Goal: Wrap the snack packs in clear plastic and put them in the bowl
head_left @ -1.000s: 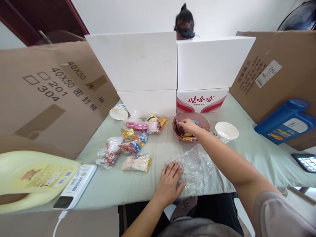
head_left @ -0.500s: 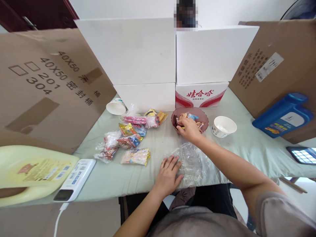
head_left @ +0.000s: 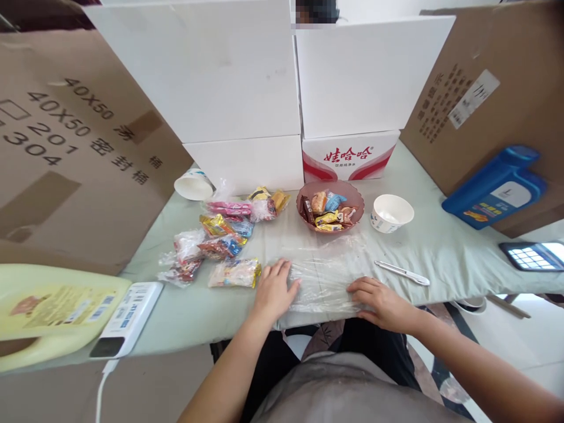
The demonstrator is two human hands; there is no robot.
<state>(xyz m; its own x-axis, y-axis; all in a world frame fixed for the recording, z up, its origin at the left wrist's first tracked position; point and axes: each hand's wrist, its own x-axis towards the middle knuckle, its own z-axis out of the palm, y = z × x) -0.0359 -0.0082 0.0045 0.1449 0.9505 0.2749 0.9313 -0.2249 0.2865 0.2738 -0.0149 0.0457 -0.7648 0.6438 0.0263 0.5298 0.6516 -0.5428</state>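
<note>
A sheet of clear plastic wrap (head_left: 328, 273) lies flat on the pale green tabletop near its front edge. My left hand (head_left: 274, 289) presses on the sheet's left edge with fingers spread. My right hand (head_left: 379, 298) rests on its right edge, fingers curled onto the film. Beyond the sheet stands a brown bowl (head_left: 306, 195) filled with small wrapped snacks. A white pen-like tool (head_left: 402, 273) lies just right of the sheet.
Several snack packets (head_left: 224, 244) lie left of the bowl. A white paper cup (head_left: 391, 212) stands right of it, another (head_left: 192, 184) lies tipped at the left. White boxes (head_left: 247, 88) and cardboard panels wall the table. A yellow jug (head_left: 48, 311), power strip (head_left: 126, 317), blue bottle (head_left: 496, 188) and phone (head_left: 531, 255) lie around.
My right hand has left the snack bowl and come back to the plastic wrap's right edge. The wrap now lies flatter. My left hand has shifted slightly left on it. A pen-like tool shows.
</note>
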